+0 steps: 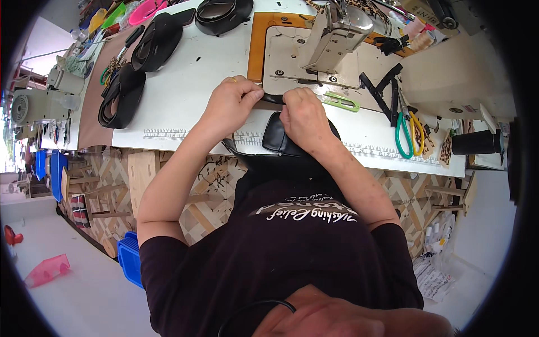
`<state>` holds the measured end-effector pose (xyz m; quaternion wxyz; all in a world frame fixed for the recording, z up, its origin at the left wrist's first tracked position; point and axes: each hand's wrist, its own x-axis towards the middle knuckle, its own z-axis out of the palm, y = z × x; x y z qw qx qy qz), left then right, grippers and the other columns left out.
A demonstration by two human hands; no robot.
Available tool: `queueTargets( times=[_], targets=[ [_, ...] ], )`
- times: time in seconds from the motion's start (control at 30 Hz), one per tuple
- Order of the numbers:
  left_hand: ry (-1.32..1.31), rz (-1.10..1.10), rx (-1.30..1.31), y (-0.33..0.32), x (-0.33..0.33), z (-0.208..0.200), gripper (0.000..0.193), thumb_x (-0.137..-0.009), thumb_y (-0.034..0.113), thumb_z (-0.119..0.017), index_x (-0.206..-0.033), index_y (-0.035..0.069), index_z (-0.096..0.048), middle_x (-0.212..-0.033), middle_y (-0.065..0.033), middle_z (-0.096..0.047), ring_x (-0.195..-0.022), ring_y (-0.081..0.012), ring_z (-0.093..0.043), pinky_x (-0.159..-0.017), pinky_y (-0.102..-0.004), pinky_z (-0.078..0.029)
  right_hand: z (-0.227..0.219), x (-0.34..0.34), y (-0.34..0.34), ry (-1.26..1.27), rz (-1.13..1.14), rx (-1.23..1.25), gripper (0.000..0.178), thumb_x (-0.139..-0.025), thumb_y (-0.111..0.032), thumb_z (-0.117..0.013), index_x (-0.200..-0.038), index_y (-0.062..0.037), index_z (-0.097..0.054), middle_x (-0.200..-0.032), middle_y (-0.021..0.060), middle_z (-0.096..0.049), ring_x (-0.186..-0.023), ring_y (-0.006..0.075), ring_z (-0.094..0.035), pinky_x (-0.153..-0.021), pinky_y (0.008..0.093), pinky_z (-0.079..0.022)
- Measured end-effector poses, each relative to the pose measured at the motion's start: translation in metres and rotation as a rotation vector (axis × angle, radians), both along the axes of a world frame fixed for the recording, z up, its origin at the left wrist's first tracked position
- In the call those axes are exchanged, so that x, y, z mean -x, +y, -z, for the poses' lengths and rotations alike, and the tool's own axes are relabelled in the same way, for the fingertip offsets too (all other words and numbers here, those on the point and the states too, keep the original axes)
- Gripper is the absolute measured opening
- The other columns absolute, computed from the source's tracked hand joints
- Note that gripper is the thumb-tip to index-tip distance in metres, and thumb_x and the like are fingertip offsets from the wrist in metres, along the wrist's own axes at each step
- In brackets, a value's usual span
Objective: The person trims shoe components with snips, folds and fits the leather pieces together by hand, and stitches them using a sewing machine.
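Observation:
Both of my hands are closed on a black leather strip [273,99], held level just in front of the sewing machine [337,42]. My left hand [233,102] pinches its left end between thumb and fingers. Its other end disappears into the fingers of my right hand [306,118], which is curled with the knuckles up. Below the hands, a larger black leather piece [276,135] with a rounded, seamed corner lies at the table's front edge and hangs toward my lap. My right wrist covers part of it. I cannot tell whether strip and piece are joined.
Scissors with green and yellow handles [404,135], black strips [387,92] and a light green slotted tool [341,102] lie to the right. Coiled black straps [158,42] rest at the left. A printed ruler [165,133] runs along the white table's [185,95] front edge.

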<state>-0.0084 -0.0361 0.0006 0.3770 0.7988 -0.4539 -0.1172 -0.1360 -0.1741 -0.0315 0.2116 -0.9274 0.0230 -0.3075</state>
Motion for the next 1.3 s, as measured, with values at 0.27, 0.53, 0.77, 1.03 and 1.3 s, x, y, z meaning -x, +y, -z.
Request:
queueTargets(
  times=[0.27,0.53,0.77,1.03,1.3],
  targets=[
    [0.467,-0.115,-0.164,-0.012,-0.015,0.000,0.020,-0.083,0.019,-0.060,-0.080,-0.001,-0.064,-0.067,-0.0001,-0.056,-0.063,-0.0079,-0.050,-0.058,-0.0245,-0.042,-0.010,-0.004,-0.003,-0.098,-0.090,0.097,0.020,-0.064,0.005,-0.060,-0.082,-0.0010,-0.052,-0.078,0.0127,-0.051,-0.072,0.0313,-0.049,-0.065,0.0402,-0.044],
    [0.704,-0.124,-0.217,-0.010,-0.031,0.010,0.026,-0.078,0.023,-0.062,-0.079,-0.002,-0.063,-0.059,-0.0058,-0.055,-0.050,-0.0106,-0.050,-0.043,-0.0272,-0.040,-0.016,-0.025,0.002,0.033,-0.303,0.176,0.014,-0.068,-0.001,-0.058,-0.080,-0.0011,-0.051,-0.078,0.0119,-0.049,-0.074,0.0302,-0.051,-0.064,0.0397,-0.046],
    [-0.352,-0.160,-0.128,0.009,0.013,-0.034,0.032,-0.079,0.018,-0.067,-0.099,-0.006,-0.059,-0.098,-0.0177,-0.060,-0.079,-0.0300,-0.060,-0.068,-0.0377,-0.048,-0.025,-0.030,-0.001,0.094,-0.112,0.057,0.010,-0.070,-0.001,-0.057,-0.078,0.0005,-0.051,-0.072,0.0167,-0.056,-0.068,0.0367,-0.057,-0.062,0.0442,-0.047],
    [-0.491,-0.189,0.094,0.000,0.005,-0.010,0.032,-0.072,0.005,-0.069,-0.102,0.002,-0.060,-0.100,-0.0126,-0.057,-0.088,-0.0312,-0.057,-0.074,-0.0373,-0.047,-0.026,-0.018,0.011,0.124,0.005,-0.031,0.011,-0.069,0.000,-0.058,-0.076,0.0009,-0.050,-0.071,0.0182,-0.057,-0.066,0.0370,-0.059,-0.061,0.0438,-0.049],
    [-0.159,-0.020,0.140,-0.007,-0.023,-0.001,0.009,-0.086,0.005,-0.057,-0.086,-0.001,-0.063,-0.079,-0.0107,-0.060,-0.071,-0.0227,-0.058,-0.066,-0.0310,-0.047,-0.012,-0.019,0.001,0.073,0.033,-0.096,0.010,-0.074,0.001,-0.057,-0.081,-0.0009,-0.051,-0.075,0.0170,-0.056,-0.069,0.0365,-0.057,-0.061,0.0437,-0.046]
  ],
)
